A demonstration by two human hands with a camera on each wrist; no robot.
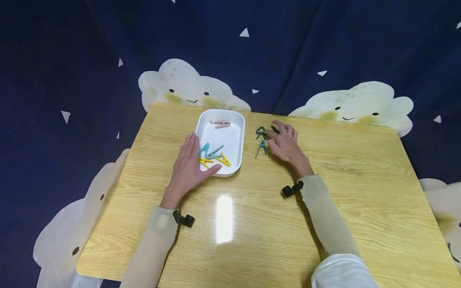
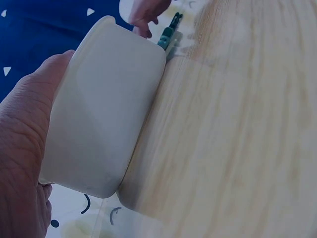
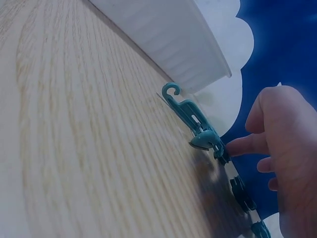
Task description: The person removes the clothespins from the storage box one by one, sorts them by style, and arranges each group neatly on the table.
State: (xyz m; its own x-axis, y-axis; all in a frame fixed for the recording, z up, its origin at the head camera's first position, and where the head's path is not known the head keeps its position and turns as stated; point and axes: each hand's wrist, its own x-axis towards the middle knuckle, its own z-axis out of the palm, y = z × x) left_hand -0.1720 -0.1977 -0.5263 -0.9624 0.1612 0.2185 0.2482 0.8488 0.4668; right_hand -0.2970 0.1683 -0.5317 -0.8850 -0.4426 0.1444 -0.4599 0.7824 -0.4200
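Observation:
My left hand (image 1: 187, 164) lies along the left side of a white tray (image 1: 242, 138), fingers straight and thumb spread over the near rim. Inside the tray lie pink clothespins (image 1: 220, 125) at the far end, with blue (image 1: 204, 149) and yellow clothespins (image 1: 224, 160) near my thumb. To the tray's right, my right hand (image 1: 286, 146) hovers low over dark green clothespins (image 1: 262, 146), index finger reaching to a farther one (image 1: 261, 132). In the right wrist view, a green clothespin with a hook (image 3: 195, 119) is close to my fingertips, which grip nothing visible.
The wooden table (image 1: 360, 192) ends behind the tray at a dark blue curtain (image 1: 281, 60) with clouds and triangles. More green clips (image 3: 241, 193) lie beside my right hand. Black wrist straps (image 1: 292, 189) sit on both sleeves.

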